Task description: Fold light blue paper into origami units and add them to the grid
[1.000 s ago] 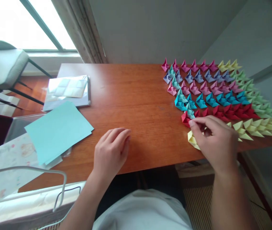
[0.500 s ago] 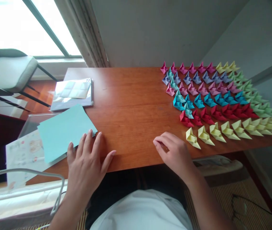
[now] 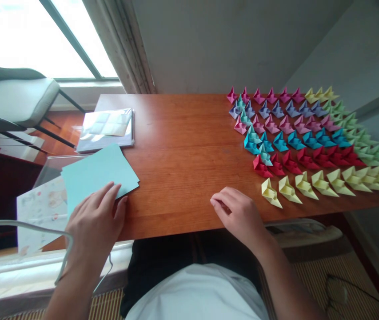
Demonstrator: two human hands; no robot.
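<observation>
My left hand (image 3: 94, 218) lies over the near right corner of a stack of light blue-green paper sheets (image 3: 99, 168), its fingers stretched out and holding nothing. Some of the sheets are hidden under it. Close to the table's front edge rests my right hand (image 3: 237, 215), with thumb and fingers curled together and nothing visible in them. To its right begins a row of folded yellow paper boats (image 3: 271, 194). Behind that row stand more folded boats in red (image 3: 291, 162), blue (image 3: 296, 140), pink (image 3: 285, 125) and purple (image 3: 292, 109).
On the wooden table (image 3: 179, 155), a plastic-wrapped pack (image 3: 105, 129) lies behind the sheets. A printed paper (image 3: 39, 218) sticks out under them. A grey cable (image 3: 22, 225) arcs past my left wrist. A chair (image 3: 19, 100) stands by the window.
My left hand has moved left, its fingers drawing closer together over the paper stack. The right hand stays in nearly the same pose. The view has shifted slightly.
</observation>
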